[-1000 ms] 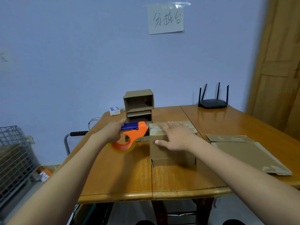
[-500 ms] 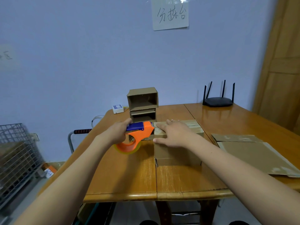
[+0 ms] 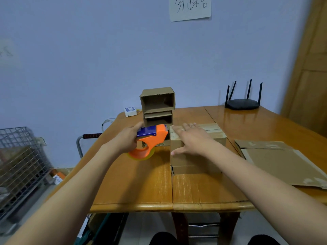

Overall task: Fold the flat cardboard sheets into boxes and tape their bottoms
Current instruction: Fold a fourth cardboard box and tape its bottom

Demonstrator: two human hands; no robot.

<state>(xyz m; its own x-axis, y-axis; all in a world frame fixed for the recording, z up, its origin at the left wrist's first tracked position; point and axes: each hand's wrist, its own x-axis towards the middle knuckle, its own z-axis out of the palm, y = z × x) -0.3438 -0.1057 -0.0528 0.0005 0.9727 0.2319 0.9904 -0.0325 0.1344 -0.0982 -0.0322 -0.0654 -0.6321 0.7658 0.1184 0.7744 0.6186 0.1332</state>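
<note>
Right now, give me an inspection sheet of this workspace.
Surface: wooden table, glossy.
Job's things: box with tape on top; tape gun at its left edge; flat sheets to the right; two finished boxes stacked behind.
Clutter: router; white device.
Hands: left hand grips the tape gun; right hand presses flat on the box.
Cables: cable at the table's far left edge.
Surroundings: wire basket, wall note, door.

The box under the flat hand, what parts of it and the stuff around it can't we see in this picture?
Head view:
- Top of the cardboard box: partly covered by the right hand, so the taped seam is partly hidden.
- Tape dispenser handle: wrapped by the left hand.
- Wall note: top cut off by the frame edge.
- Flat cardboard sheets: count unclear, stacked and cut by the right edge.
</note>
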